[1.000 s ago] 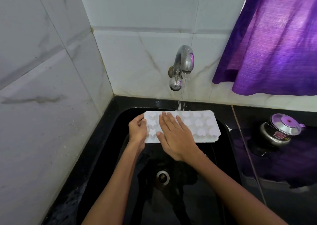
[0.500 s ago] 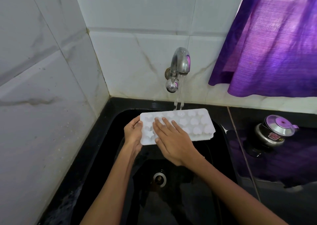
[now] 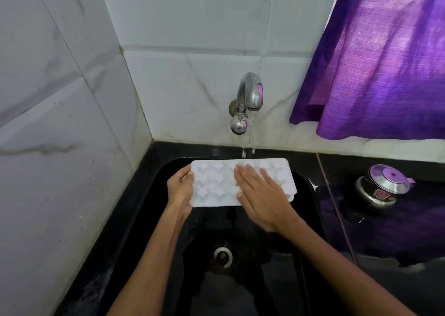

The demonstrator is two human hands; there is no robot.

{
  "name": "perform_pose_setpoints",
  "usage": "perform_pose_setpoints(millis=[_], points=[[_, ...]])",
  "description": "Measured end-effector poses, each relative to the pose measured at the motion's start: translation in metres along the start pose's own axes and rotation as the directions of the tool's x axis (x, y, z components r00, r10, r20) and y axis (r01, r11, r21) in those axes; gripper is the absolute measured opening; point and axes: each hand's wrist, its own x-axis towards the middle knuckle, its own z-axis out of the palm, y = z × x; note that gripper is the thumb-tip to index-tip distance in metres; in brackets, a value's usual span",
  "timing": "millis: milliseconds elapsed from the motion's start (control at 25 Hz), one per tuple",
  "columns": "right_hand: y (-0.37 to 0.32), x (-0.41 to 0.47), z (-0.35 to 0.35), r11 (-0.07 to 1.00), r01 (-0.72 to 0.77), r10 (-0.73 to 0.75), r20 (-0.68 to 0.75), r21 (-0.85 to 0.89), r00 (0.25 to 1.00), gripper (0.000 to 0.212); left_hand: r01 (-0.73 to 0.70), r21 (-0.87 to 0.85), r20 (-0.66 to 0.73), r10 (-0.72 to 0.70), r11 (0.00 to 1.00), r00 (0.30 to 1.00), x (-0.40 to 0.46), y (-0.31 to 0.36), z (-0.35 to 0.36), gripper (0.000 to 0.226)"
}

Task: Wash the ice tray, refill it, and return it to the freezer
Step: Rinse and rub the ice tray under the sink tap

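Head view: tray under tap
Left hand: fingers gripping tray's end
Right hand: fingers flat, rubbing
Handling: probably light, wet, slippery; hold ends

Soft daylight is coming through the purple fabric curtain, tinting the shiny metal tap violet. Wide-angle distortion is bending the edges, and the glossy black sink is staying dim.

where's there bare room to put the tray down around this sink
Bare patches: the sink floor around the drain, below the ice tray, and the black counter in front of the steel pot. Under the tap, both hands and the tray crowd it.
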Motion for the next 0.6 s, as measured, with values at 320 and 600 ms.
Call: perform_pose_setpoints(millis=[320,600], points=[[-0.053,-0.016,0.004,0.917,0.310,-0.280,-0.149,0.253,0.948,0.047,-0.004,-0.003,0.013,0.004,1.000,1.000,-0.016,-0.003,-0.008,0.030],[0.017,-0.074,-0.001,0.334,-0.149,0.721,-0.150,0.931,0.677,0.028,0.009,0.015,0.010,-0.009,1.000,1.000,-0.046,-0.009,-0.061,0.027]])
